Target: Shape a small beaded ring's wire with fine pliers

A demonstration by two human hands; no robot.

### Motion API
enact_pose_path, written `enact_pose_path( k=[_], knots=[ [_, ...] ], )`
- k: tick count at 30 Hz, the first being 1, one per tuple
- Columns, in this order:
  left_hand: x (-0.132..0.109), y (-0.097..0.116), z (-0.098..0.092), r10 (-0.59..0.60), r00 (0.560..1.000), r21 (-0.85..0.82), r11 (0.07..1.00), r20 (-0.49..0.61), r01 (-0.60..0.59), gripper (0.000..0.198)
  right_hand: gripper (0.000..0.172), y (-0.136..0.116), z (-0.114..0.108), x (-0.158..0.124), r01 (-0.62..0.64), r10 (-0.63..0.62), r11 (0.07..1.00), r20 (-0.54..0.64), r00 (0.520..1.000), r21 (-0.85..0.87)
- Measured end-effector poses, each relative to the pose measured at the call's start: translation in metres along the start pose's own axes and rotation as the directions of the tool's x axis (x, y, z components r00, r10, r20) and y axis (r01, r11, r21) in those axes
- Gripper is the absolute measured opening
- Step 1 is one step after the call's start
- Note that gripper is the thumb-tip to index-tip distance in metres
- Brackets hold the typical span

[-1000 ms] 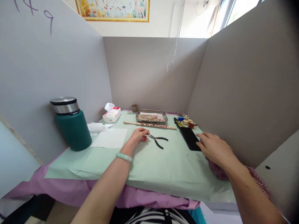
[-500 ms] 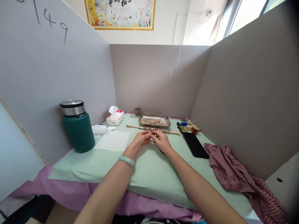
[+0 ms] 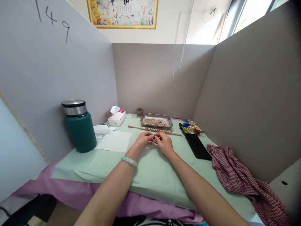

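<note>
My left hand (image 3: 144, 140) and my right hand (image 3: 165, 145) meet fingertip to fingertip at the middle of the pale green table cover (image 3: 150, 169). Both have their fingers pinched on something small that I cannot make out. A pale green bangle (image 3: 129, 161) sits on my left wrist. The pliers that lay here are hidden under my right hand. Just beyond my fingers lies a wooden stick (image 3: 155, 129) strung with red and white beads. Behind it stands a metal tray (image 3: 156, 121) of loose beads.
A dark green flask (image 3: 80, 128) stands at the left, with a white sheet (image 3: 115, 141), a tissue pack (image 3: 117, 117) and a small cup (image 3: 139, 111) nearby. At the right lie a black flat case (image 3: 197, 146), coloured trinkets (image 3: 191, 127) and a checked cloth (image 3: 235, 175). Grey partitions wall three sides.
My right hand left the checked cloth at the right and came to the middle, joining my left hand over the pliers. Both hands have since edged slightly farther from me.
</note>
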State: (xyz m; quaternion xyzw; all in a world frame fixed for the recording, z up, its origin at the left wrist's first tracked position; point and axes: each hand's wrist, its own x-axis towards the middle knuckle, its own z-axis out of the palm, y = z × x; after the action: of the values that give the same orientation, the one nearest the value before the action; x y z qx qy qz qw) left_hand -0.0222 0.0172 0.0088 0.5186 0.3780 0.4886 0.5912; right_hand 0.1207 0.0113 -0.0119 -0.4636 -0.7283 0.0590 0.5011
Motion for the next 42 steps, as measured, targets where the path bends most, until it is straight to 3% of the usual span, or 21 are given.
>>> enact_pose_path(
  k=[9, 16, 42],
  knots=[
    [-0.003, 0.003, 0.002, -0.033, 0.997, 0.003, 0.999, 0.074, 0.033, 0.015, 0.015, 0.001, 0.001, -0.001, -0.019, 0.021, 0.999, -0.046, 0.999, 0.031],
    [0.003, -0.004, -0.004, 0.01, 0.99, -0.023, 1.0, 0.143, -0.007, 0.02, 0.017, 0.002, 0.002, -0.003, 0.013, -0.009, 0.997, -0.052, 0.999, 0.079],
    [0.006, -0.006, -0.007, 0.037, 0.992, -0.071, 0.997, 0.117, -0.029, 0.019, 0.013, -0.001, 0.001, -0.005, -0.002, 0.005, 0.995, -0.029, 1.0, 0.103]
  ],
)
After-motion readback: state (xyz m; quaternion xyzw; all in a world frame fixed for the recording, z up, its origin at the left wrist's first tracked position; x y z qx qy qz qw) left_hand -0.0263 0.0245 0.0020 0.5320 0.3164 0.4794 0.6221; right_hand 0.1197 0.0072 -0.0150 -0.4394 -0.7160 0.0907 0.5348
